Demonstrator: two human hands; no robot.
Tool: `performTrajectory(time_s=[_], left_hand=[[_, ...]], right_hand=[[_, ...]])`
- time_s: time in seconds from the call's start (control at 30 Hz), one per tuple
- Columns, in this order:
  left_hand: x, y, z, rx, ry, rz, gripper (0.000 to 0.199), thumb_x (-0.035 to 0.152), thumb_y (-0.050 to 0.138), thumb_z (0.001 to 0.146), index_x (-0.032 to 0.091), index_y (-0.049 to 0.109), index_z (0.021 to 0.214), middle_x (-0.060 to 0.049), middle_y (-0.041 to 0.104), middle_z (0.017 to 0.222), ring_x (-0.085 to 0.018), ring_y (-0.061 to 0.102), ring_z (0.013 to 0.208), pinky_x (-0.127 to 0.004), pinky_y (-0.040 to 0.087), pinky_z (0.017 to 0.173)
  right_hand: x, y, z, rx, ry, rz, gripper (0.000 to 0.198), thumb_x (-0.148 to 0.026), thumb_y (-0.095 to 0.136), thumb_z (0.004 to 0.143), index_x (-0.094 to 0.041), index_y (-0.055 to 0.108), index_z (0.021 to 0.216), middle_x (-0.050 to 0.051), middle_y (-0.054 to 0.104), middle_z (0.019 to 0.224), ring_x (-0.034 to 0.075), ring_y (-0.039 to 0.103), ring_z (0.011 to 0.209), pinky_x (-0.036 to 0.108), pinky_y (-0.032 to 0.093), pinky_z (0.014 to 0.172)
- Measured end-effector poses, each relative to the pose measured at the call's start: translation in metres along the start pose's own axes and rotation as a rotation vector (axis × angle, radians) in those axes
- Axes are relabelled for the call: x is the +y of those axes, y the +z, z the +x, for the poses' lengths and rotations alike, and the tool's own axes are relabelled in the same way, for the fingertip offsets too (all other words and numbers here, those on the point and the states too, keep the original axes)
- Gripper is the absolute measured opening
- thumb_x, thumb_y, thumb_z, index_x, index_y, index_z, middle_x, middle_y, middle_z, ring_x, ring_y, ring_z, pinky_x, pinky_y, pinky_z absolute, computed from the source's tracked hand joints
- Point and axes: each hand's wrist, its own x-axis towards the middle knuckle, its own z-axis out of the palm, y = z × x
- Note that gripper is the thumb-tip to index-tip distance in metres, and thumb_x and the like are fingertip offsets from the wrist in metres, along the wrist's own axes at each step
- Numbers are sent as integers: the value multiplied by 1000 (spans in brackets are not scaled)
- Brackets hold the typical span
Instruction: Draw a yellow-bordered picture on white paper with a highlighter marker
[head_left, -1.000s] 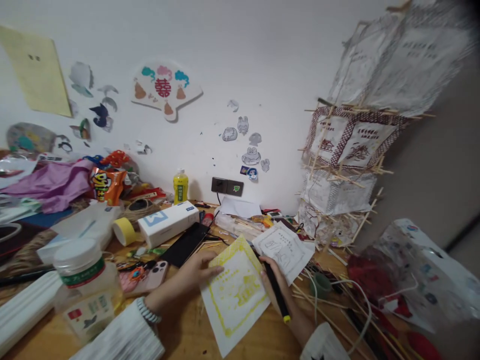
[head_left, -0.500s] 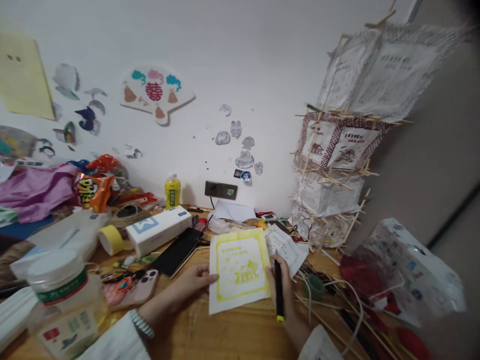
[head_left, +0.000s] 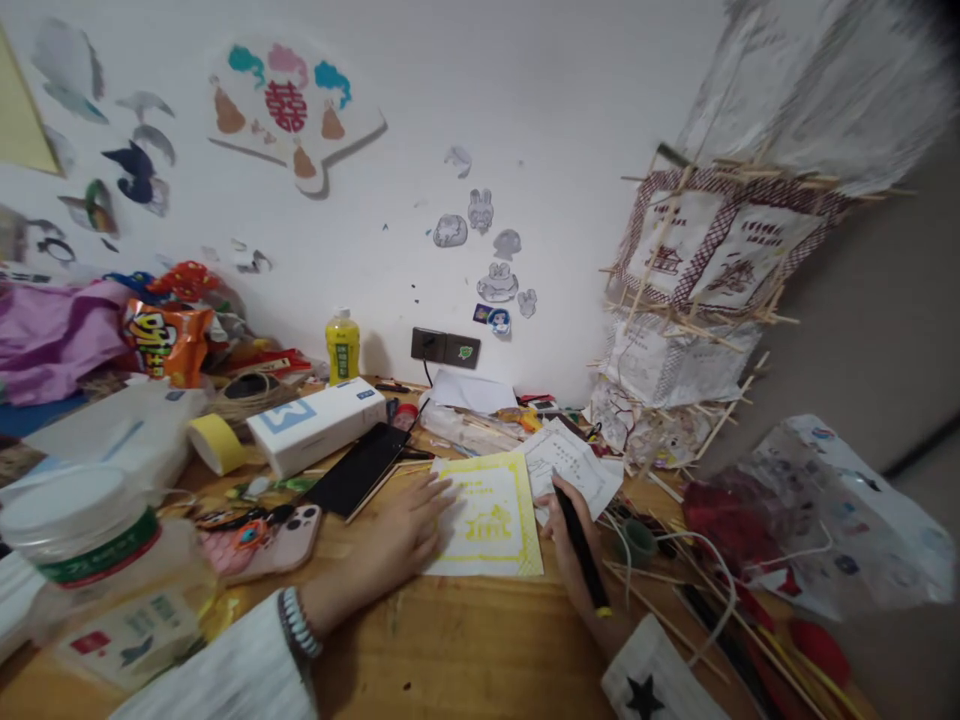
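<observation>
A white sheet with a yellow border and a yellow building drawing (head_left: 491,515) lies flat on the wooden table (head_left: 450,640). Resting on its left side, my left hand (head_left: 416,525) has its fingers stretched out and holds nothing. My right hand (head_left: 574,545), just right of the sheet, is closed around a black marker with a yellow end (head_left: 581,550). The marker is tilted, its yellow end toward me; its other end is hard to make out. Behind the right hand lies a second white sheet with grey drawing and writing (head_left: 566,465), partly beside the yellow one.
On the left stand a lidded plastic jar (head_left: 105,590), a pink phone (head_left: 262,545), a white box (head_left: 319,425) and yellow tape (head_left: 216,445). Right are thin sticks (head_left: 675,620), a white cord (head_left: 716,560) and a plastic bag (head_left: 825,520). A tiered paper-and-stick lantern (head_left: 720,240) rises behind.
The yellow-drawn sheet has gone from being held up in both hands to lying on the table. My left hand has spread over it; my right hand has let it go, keeping the marker.
</observation>
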Motion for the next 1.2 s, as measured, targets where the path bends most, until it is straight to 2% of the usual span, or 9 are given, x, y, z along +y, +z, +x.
performTrajectory(time_s=[0.1,0.2,0.3,0.37,0.47,0.57,0.77,0.97,1.2], left_hand=[[0,4,1,-183,83,58,41,28,53,88,22,59,128,-8,48,144,-29,36,137,-50,22,115],[2,1,2,-291,125,84,46,23,48,89,24,54,134,-6,44,146,-26,35,138,-48,24,114],[2,-9,3,-334,135,83,50,17,35,94,27,43,142,-1,34,152,-19,33,139,-39,27,114],[0,-14,3,-346,112,106,53,16,36,92,23,39,145,-3,29,154,-21,28,141,-41,25,114],[-7,-17,1,-377,72,173,60,16,46,85,16,40,144,-11,27,153,-29,19,143,-50,17,115],[-11,-15,-3,-399,56,232,62,22,48,87,14,35,147,-14,23,154,-30,16,144,-52,13,115],[-11,-11,-7,-425,81,287,65,33,48,91,16,25,150,-14,17,156,-30,11,145,-52,9,115],[-13,-9,-8,-427,94,309,67,33,48,91,15,23,150,-14,15,157,-30,9,145,-50,8,115],[-8,-12,-8,-418,132,323,58,29,50,91,29,33,147,-7,13,159,-33,10,145,-51,8,114]], right_hand=[[-11,-3,-2,-89,-51,-43,38,-51,54,85,-20,67,102,6,69,87,18,60,62,34,52,66],[-18,1,-5,-230,-85,24,32,-48,55,85,-21,70,89,2,63,65,17,58,59,32,51,62],[-19,14,-7,-366,12,175,35,-51,56,84,-19,66,75,-3,52,50,12,48,42,24,41,43],[-20,27,-7,-467,74,262,35,-52,58,82,-18,62,72,-5,50,46,9,42,36,20,34,36],[-25,46,-7,-609,184,282,32,-48,59,81,-18,58,71,-6,51,45,7,40,33,18,31,34],[-32,61,-9,-708,239,214,28,-44,62,78,-20,51,67,-7,51,44,7,39,33,18,30,35],[-32,72,-11,-721,110,80,32,-38,56,82,-22,44,57,-7,46,43,8,38,39,19,32,40],[-24,69,-15,-722,80,47,29,-37,53,83,-22,46,60,-6,47,46,9,41,42,20,33,42],[-20,66,-17,-718,93,59,25,-39,52,85,-21,51,67,-6,47,48,10,43,44,21,35,44]])
